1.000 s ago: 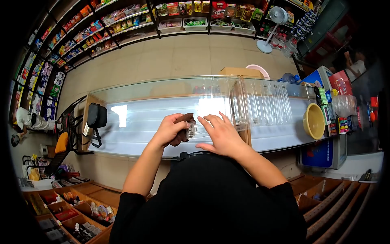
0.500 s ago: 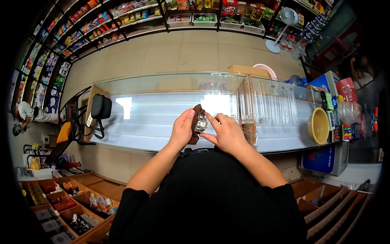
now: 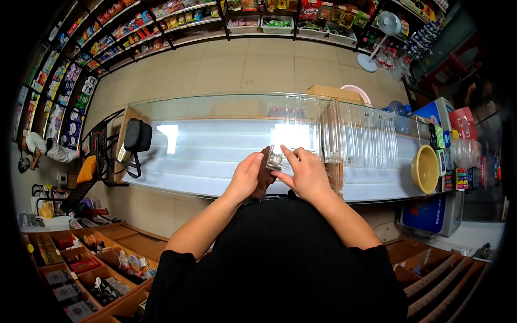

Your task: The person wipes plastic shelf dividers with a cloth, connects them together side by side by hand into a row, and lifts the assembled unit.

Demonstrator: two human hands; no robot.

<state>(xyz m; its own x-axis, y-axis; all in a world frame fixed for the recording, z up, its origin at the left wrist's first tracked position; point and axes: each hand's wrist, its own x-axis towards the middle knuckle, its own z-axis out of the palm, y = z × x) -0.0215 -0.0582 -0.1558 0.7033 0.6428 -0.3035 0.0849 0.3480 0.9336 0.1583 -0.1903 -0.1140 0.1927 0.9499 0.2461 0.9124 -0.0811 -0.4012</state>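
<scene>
Close in front of my body, my left hand [image 3: 245,176] is closed on a brown cloth [image 3: 264,177], bunched along its fingers. My right hand [image 3: 309,173] grips a clear plastic piece [image 3: 276,159] between thumb and fingers. One end of that piece presses against the cloth; its full shape is hard to make out through the glare. Both hands are above the glass display counter [image 3: 215,161]. Right of them, several long clear plastic strips [image 3: 371,134] lie side by side on the counter.
A black bag [image 3: 138,135] stands at the counter's left end, beside a black chair [image 3: 96,148]. A yellow basin [image 3: 425,169] sits at the right end. Behind are a cardboard box [image 3: 335,93] and a fan [image 3: 389,23]. Another person [image 3: 46,146] is far left.
Both hands have shifted slightly right with the cloth and the clear plastic piece. The plastic end has turned a little against the cloth. The whole view has shifted slightly.
</scene>
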